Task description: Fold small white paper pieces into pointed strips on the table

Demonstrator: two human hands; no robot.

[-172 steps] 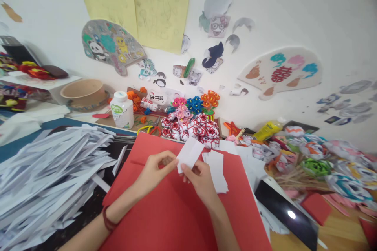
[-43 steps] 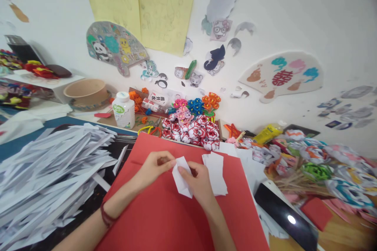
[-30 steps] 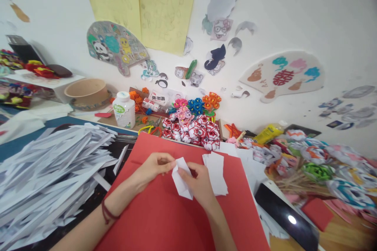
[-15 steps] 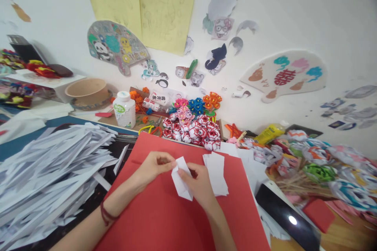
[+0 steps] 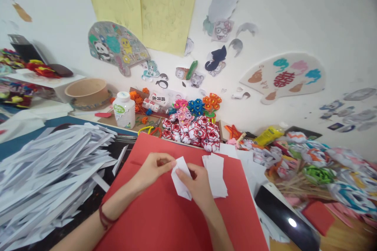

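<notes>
A small folded piece of white paper [image 5: 180,186] is held between my two hands over a red board [image 5: 159,219]. My left hand [image 5: 157,168] pinches its upper left edge between thumb and fingertips. From the other side, my right hand [image 5: 196,182] grips the paper, its thumb lying flat on the front face and the fingers partly hidden behind. Just right of my right hand, a small stack of white paper slips [image 5: 216,174] rests on the board. A dark red cord circles my left wrist.
A large heap of folded white paper strips [image 5: 53,176] lies left. Behind the board are a white bottle [image 5: 124,110], scissors [image 5: 150,128] and red-and-white paper flowers [image 5: 194,131]. At right lie a black phone [image 5: 287,217], a yellow bottle [image 5: 269,135] and wrapped flowers [image 5: 319,174].
My right thumb has slid slightly left and up on the paper. Both hands keep their hold, and the paper has barely shifted.
</notes>
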